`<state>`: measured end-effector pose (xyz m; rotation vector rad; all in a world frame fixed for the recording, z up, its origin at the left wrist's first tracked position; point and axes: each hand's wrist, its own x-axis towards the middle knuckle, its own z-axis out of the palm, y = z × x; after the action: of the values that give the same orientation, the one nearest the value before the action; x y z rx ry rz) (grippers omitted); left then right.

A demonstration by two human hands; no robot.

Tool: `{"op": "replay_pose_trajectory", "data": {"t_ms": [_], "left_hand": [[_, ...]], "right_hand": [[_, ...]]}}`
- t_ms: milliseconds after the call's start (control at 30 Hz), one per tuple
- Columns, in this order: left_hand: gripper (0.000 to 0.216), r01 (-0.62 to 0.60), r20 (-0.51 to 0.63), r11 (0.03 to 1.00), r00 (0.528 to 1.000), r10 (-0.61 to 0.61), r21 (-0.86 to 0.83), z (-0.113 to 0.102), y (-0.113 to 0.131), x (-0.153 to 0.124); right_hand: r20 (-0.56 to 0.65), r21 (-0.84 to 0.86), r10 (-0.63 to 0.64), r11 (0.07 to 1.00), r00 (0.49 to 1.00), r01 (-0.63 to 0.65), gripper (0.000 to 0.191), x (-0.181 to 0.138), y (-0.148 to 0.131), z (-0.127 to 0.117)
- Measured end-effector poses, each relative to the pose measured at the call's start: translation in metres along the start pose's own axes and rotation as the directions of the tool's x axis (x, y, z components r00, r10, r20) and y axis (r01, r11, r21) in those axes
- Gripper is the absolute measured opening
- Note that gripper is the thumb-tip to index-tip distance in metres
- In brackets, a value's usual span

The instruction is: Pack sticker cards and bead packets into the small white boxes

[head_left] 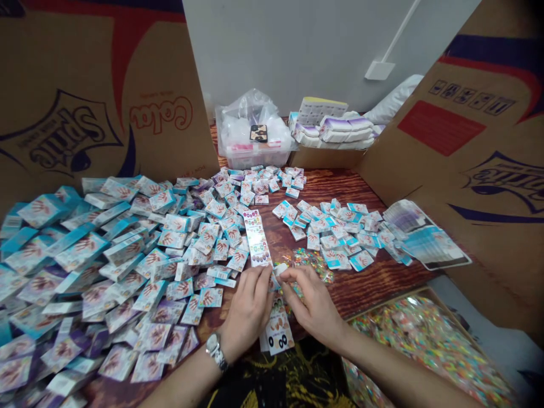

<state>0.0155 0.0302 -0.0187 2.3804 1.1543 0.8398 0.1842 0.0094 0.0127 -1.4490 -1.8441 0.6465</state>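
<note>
Near the front edge of the surface (361, 289), the left hand (247, 305) and right hand (309, 299) meet, fingers (292, 277) nearly closed, pinching a small white packet (278, 271) between them, just beside a long printed card (258, 239).

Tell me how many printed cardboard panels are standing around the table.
2: one printed cardboard panel stands at the left of the wooden table, and a second printed cardboard panel stands at its right. Others may be out of view.
</note>
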Motion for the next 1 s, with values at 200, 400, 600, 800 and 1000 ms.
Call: {"op": "replay_pose_trajectory", "data": {"t_ms": [200, 400, 600, 800, 1000], "left_hand": [[0.054, 0.053, 0.048, 0.992, 0.998, -0.048, -0.11, -0.003, 0.002, 0.003], [0.041, 0.06, 0.031, 0.987, 0.998, -0.056, -0.152, -0.003, 0.004, 0.003], [0.042, -0.006, 0.006, 0.995, 1.0, 0.007, -0.098, -0.004, 0.004, 0.001], [0.052, 0.007, -0.052, 0.999, 0.999, -0.009, -0.038, 0.001, 0.007, -0.001], [0.061, 0.015, -0.077, 0.999, 0.997, -0.012, 0.04, 0.007, 0.008, -0.003]], "right_hand": [[0.116, -0.071, -0.139, 0.986, 0.983, 0.148, 0.017, 0.007, 0.003, -0.015], [0.007, 0.14, 0.002, 0.99, 1.0, -0.003, 0.023, 0.013, 0.011, -0.002], [0.027, 0.35, 0.182, 0.919, 0.983, -0.18, 0.014, 0.006, 0.008, 0.008], [-0.016, 0.356, 0.185, 0.919, 0.983, -0.167, 0.018, 0.004, 0.001, 0.006], [-0.046, 0.384, 0.33, 0.877, 0.943, -0.288, 0.012, 0.008, 0.003, 0.016]]}}
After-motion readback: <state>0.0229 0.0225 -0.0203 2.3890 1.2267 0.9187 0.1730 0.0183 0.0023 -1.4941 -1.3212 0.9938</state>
